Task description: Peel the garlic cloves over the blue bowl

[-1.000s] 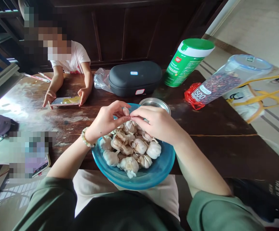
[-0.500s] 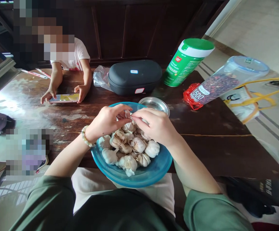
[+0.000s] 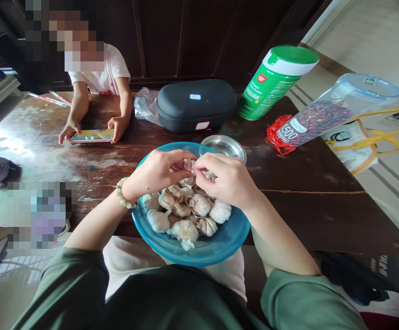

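Over the far side of a blue plastic basin [image 3: 226,240], my two hands meet fingertip to fingertip. A small garlic clove [image 3: 188,165] is pinched between the thumb and fingers of my left hand [image 3: 160,172], which wears a beaded bracelet on the wrist. My right hand [image 3: 225,176] presses thumb and index finger together at the clove's right side; a bit of skin may be in them, but it is too small to make out. Below, several whole garlic bulbs [image 3: 184,230] fill the basin. Just behind it stands a shallow metal bowl [image 3: 232,145], partly hidden by the basin and my right hand.
Behind the basin lie a black hard case [image 3: 195,103] and a crumpled plastic bag [image 3: 146,106]. To the right are a green canister [image 3: 271,87] and a clear jar [image 3: 326,114]. Across the wooden table [image 3: 298,215], another person [image 3: 99,82] holds a phone [image 3: 92,135].
My hands stay together at the clove, with the fingers shifted slightly. The whole view has moved a little; the other person still holds the phone.
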Demonstrator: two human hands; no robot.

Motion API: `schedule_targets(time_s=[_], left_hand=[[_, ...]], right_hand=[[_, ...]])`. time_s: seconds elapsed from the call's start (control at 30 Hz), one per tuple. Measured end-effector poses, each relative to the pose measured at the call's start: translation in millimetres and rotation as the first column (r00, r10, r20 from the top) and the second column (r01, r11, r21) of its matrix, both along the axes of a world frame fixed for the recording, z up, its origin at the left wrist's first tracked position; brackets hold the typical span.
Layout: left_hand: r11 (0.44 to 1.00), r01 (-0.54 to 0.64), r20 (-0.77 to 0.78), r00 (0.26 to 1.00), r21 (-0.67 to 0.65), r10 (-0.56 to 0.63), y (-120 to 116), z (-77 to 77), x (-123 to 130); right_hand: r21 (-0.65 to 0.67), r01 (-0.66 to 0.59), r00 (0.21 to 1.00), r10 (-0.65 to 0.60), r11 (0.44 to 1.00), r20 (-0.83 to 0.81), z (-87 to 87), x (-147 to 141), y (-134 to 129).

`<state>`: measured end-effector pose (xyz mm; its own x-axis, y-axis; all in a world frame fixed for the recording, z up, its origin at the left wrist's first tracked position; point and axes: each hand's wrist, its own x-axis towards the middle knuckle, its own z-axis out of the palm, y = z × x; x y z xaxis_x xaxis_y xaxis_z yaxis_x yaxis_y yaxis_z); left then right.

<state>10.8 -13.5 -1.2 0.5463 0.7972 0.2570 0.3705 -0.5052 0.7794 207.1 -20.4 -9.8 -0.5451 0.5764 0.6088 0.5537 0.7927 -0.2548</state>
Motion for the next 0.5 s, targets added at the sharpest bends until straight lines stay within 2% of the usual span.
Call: schedule_targets(time_s=[0.27, 0.5], left_hand=[[0.944, 0.152, 0.133, 0.984, -0.293, -0.117, 2.1, 2.8, -3.8], [0.816, 0.29, 0.261, 0.949, -0.5, -0.177, 5.7, -1.3, -7.6]], right_hand=[[-0.003, -0.012, 0.996, 0.012, 1.0, -0.09, 1.1, 0.9, 0.3], [0.02, 0.067, 0.974, -0.061, 0.998, -0.218, 1.0, 5.6, 5.6]])
